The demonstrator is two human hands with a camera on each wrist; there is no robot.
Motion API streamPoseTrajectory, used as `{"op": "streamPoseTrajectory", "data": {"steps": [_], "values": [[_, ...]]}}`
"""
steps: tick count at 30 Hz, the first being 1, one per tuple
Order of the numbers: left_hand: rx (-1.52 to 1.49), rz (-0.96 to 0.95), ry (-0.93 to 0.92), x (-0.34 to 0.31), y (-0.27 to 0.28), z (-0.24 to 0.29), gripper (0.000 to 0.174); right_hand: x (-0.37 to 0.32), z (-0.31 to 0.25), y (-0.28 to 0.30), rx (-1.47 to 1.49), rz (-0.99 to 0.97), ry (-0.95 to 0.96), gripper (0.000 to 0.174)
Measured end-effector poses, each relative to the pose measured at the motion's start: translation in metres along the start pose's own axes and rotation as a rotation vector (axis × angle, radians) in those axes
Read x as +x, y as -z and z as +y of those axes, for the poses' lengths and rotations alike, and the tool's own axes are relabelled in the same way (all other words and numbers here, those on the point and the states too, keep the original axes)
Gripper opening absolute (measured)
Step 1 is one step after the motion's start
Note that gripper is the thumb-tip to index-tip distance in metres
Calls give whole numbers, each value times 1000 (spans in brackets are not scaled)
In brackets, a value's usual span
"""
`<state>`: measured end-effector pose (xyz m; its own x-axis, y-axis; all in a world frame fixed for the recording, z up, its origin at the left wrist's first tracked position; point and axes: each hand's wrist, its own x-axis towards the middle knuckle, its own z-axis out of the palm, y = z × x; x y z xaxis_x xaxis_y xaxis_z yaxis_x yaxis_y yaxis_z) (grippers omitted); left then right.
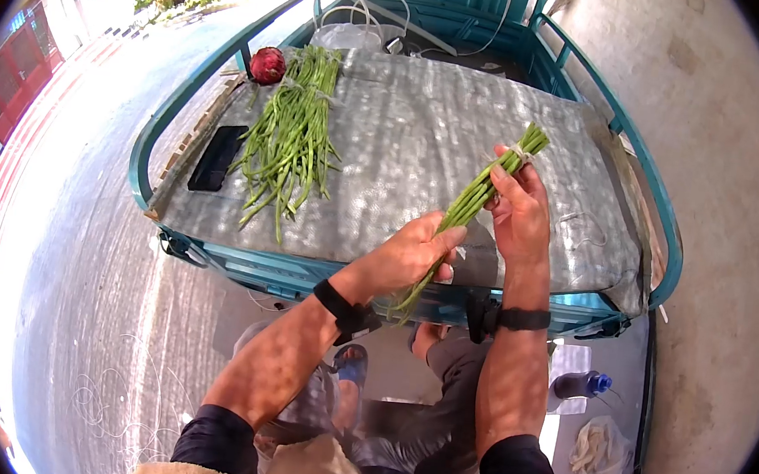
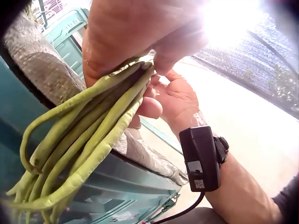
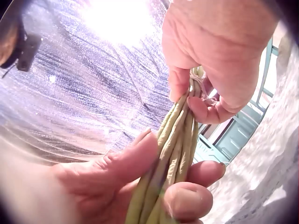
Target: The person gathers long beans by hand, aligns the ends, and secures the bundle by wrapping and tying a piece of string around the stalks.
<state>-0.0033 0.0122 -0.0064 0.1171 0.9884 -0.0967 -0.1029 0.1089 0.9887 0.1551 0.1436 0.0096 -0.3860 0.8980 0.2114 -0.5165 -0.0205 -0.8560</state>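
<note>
A slim bundle of long green beans (image 1: pixel 472 200) hangs tilted over the near edge of the grey mat, its thin tails pointing down toward the person. My left hand (image 1: pixel 415 248) grips it around its lower middle. Near the upper end, my right hand (image 1: pixel 521 205) pinches the stems between thumb and fingers, just below a pale tie (image 3: pixel 197 79) wound around them. In the left wrist view the loose bean tips (image 2: pixel 79 144) fan out below the left hand. On the mat's left side lies a larger heap of long beans (image 1: pixel 293 137).
A grey mat (image 1: pixel 389 137) covers the bed of a teal cart with side rails (image 1: pixel 644 194). By the heap are a round dark-red thing (image 1: pixel 267 65) and a black flat object (image 1: pixel 217 158). A blue-capped bottle (image 1: pixel 580 385) and a whitish bag (image 1: pixel 600 448) stand at lower right.
</note>
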Motion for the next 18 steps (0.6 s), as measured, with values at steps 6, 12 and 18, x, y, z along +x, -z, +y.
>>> {"op": "streamPoseTrajectory", "data": {"steps": [6, 12, 18], "values": [[82, -27, -31, 0, 2, 1, 48, 0, 1, -4, -1, 31, -11, 46], [-113, 45, 0, 3, 3, -2, 39, -1, -1, -16, 41, 17, 2, 48], [-520, 104, 74, 11, 34, -15, 31, -4, 8, -17, -519, 77, 6, 39]]}}
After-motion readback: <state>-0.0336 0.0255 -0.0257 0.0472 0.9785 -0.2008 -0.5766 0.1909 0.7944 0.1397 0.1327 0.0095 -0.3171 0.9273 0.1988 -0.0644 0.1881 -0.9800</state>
